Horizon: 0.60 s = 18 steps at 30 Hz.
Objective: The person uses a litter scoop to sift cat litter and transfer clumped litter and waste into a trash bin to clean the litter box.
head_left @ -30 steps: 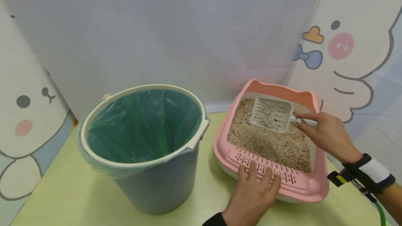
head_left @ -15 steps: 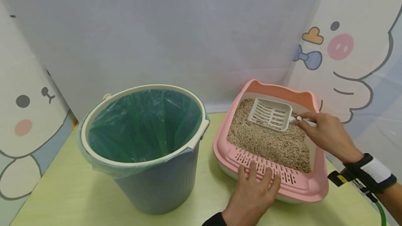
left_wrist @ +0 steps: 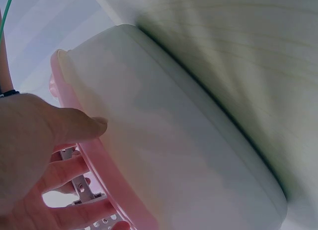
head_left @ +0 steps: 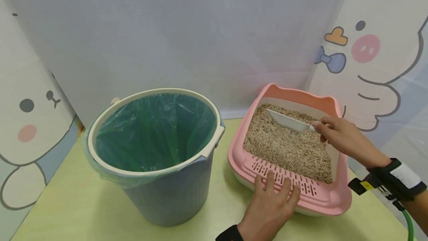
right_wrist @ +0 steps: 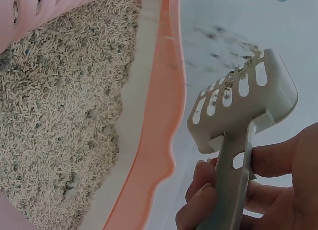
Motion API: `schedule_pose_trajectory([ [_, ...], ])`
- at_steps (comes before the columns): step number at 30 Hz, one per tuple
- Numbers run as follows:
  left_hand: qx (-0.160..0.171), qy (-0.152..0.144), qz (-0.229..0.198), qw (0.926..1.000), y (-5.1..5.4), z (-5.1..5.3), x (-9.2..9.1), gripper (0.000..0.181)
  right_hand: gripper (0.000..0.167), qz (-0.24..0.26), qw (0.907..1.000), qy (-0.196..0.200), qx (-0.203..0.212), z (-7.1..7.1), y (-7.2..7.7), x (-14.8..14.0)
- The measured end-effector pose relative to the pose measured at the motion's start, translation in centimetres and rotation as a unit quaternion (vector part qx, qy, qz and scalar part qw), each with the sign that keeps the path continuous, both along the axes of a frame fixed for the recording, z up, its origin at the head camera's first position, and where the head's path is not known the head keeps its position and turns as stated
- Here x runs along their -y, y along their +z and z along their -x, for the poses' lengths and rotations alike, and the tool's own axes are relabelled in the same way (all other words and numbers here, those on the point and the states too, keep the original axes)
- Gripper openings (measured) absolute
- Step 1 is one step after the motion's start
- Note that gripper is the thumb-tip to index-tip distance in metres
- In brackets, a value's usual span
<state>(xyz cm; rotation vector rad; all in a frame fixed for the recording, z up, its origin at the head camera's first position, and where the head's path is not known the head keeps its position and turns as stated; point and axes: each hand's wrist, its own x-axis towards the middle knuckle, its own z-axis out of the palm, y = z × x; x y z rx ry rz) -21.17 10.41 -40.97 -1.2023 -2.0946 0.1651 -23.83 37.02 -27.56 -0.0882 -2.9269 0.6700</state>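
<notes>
Thumb and curled fingers of the right hand (head_left: 344, 137) pinch the handle of a slotted scoop (head_left: 290, 122), a grip that probably allows the blade to be rolled by the wrist; in the head view the blade stands tilted nearly edge-on above the litter (head_left: 284, 153), and the right wrist view shows blurred grains in the air beside its slots. The fingers of the left hand (head_left: 269, 207) are spread over the perforated front ledge of the pink tray (head_left: 341, 198), while its thumb (left_wrist: 82, 124) presses the outer wall beneath the rim, presumably to steady the tray. Beyond, to the left and apart from the tray, stands a grey bin (head_left: 174, 200) with a green liner (head_left: 155, 133) folded over its rim, likely to keep the bag up. Both containers rest on a pale yellow-green table (head_left: 63, 211).
</notes>
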Motion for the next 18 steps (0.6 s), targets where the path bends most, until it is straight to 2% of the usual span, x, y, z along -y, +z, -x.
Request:
schedule_pose_trajectory([
  [8,-0.003,0.007,0.009,0.9999,0.1,-0.1,0.0,0.050,0.044,-0.052,0.9982,-0.016,-0.023,0.4,0.5,-0.1],
  [18,-0.008,0.006,0.005,0.9999,0.1,-0.1,-0.1,0.048,0.051,-0.067,0.9957,-0.025,-0.059,0.6,1.2,-0.4],
])
